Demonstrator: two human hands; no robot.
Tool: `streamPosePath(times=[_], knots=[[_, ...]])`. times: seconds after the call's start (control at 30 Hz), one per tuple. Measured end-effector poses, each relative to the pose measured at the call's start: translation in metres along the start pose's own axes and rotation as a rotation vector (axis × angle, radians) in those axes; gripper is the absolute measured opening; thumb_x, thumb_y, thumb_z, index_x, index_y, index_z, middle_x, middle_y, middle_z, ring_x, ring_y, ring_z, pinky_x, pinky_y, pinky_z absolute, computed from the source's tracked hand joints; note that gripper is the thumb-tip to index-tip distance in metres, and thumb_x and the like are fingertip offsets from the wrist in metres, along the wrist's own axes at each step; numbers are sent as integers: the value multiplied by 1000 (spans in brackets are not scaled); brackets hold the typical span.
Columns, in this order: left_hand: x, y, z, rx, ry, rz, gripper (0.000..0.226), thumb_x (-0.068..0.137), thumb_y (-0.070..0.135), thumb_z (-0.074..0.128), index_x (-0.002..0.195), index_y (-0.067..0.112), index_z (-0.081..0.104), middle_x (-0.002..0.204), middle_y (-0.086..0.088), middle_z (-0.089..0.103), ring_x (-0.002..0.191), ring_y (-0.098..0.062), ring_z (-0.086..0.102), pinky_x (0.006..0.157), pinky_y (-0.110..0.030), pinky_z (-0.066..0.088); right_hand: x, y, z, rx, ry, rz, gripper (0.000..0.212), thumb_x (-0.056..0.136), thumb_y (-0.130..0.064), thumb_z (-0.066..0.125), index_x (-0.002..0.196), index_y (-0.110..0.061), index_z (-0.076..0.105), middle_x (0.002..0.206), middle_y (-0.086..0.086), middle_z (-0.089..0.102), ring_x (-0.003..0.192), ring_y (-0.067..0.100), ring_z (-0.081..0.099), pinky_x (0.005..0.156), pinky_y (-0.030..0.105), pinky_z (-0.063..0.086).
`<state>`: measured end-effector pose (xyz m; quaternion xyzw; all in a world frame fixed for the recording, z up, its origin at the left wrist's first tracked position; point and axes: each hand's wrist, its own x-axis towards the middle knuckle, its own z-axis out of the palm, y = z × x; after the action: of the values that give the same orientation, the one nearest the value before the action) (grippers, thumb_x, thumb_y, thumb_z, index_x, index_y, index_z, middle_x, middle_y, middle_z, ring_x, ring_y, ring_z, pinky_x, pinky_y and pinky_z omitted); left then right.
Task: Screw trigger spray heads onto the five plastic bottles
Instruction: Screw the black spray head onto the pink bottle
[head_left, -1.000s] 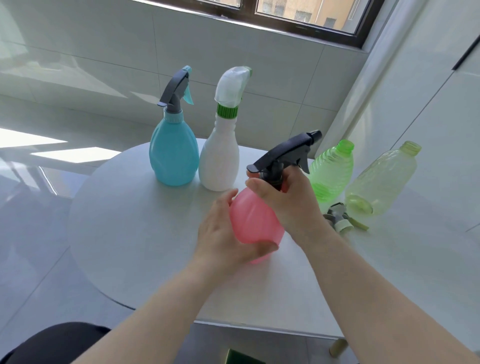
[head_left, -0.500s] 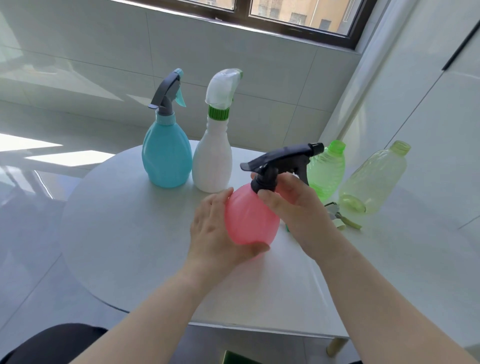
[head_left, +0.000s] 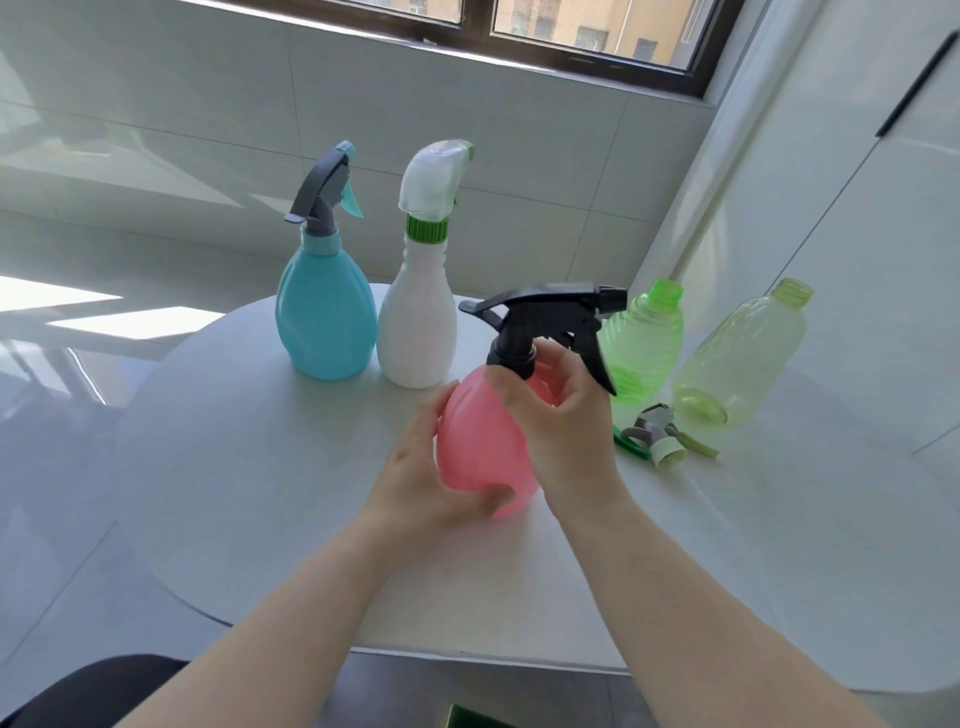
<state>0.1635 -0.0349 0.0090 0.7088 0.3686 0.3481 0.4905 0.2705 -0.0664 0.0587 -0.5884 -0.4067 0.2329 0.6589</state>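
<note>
A pink bottle (head_left: 480, 441) stands tilted on the round white table (head_left: 249, 441), and my left hand (head_left: 421, 467) is wrapped round its lower body. A black trigger spray head (head_left: 550, 317) sits on its neck, nozzle pointing right. My right hand (head_left: 558, 415) pinches the head's black collar with thumb and fingers. Behind stand a blue bottle (head_left: 327, 312) with a grey head and a white bottle (head_left: 415, 322) with a white head. Two green bottles, one bright (head_left: 644, 348) and one pale (head_left: 743, 358), stand open-necked at the right.
Loose spray heads (head_left: 660, 441) with green tubes lie on the table in front of the green bottles. A tiled wall and a window run behind the table. A white cabinet stands at the right. The table's front edge is close to my body.
The black spray head has turned on the pink bottle, its nozzle swinging level to the right. My right hand has shifted its grip down to the collar. The left hand keeps its hold.
</note>
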Motion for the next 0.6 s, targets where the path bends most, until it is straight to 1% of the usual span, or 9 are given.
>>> streamPosePath(times=[0.07, 0.2, 0.3, 0.37, 0.4, 0.43, 0.47, 0.53, 0.6], knots=[[0, -2, -3, 0, -7, -6, 76, 55, 15, 78, 97, 56, 29, 98, 33, 38, 76, 40, 31, 58, 11, 28, -2, 3, 0, 3, -36, -2, 27, 71, -15, 71, 72, -37, 55, 79, -25, 58, 68, -21, 53, 64, -1, 39], [4, -5, -16, 5, -59, -29, 77, 42, 33, 71, 96, 69, 29, 105, 36, 44, 91, 30, 40, 65, 7, 35, -3, 6, -11, -48, -366, 15, 28, 81, -24, 56, 104, -39, 52, 110, -14, 58, 100, -8, 53, 88, 10, 42], [7, -8, -22, 12, -106, -22, 77, 37, 41, 69, 93, 76, 29, 107, 36, 45, 96, 27, 42, 70, 5, 36, 2, 1, -18, 69, -334, 3, 28, 85, -9, 52, 93, -35, 59, 102, -12, 63, 88, -10, 58, 80, 7, 43], [8, -10, -23, 11, -127, -13, 78, 37, 43, 69, 94, 76, 29, 108, 36, 46, 99, 25, 43, 71, 4, 37, 6, -2, -19, 82, -301, 3, 24, 81, -7, 57, 88, -29, 62, 99, 12, 69, 79, 7, 63, 77, 11, 43], [9, -10, -24, 6, -133, -11, 78, 37, 42, 69, 95, 76, 29, 108, 36, 46, 99, 24, 43, 71, 4, 37, 8, -4, -18, 52, -304, -7, 22, 79, -7, 61, 87, -27, 63, 101, 26, 65, 80, 20, 62, 78, 17, 42], [10, -11, -24, -3, -141, -9, 78, 37, 42, 69, 95, 75, 30, 108, 36, 46, 99, 24, 43, 71, 5, 37, 10, -5, -17, 30, -308, -21, 22, 77, -7, 63, 86, -27, 61, 103, 31, 62, 81, 24, 60, 81, 22, 44], [11, -11, -25, -13, -149, -7, 78, 37, 42, 70, 96, 74, 31, 109, 36, 46, 99, 24, 44, 73, 5, 36, 12, -5, -16, 21, -308, -29, 25, 75, -6, 65, 87, -27, 58, 105, 26, 62, 84, 18, 61, 86, 27, 46], [11, -11, -26, -34, -166, 3, 78, 38, 39, 71, 99, 69, 34, 110, 34, 49, 101, 21, 46, 75, 3, 37, 16, -6, -14, -13, -356, -39, 33, 71, -12, 66, 93, -32, 52, 110, 4, 60, 101, 14, 57, 97, 35, 44], [11, -11, -25, -44, -165, 9, 78, 41, 31, 75, 100, 64, 37, 106, 32, 52, 97, 22, 47, 70, 3, 38, 18, -10, -11, -111, -455, -68, 36, 73, -16, 64, 99, -37, 50, 106, -11, 58, 104, 11, 54, 99, 34, 40]])
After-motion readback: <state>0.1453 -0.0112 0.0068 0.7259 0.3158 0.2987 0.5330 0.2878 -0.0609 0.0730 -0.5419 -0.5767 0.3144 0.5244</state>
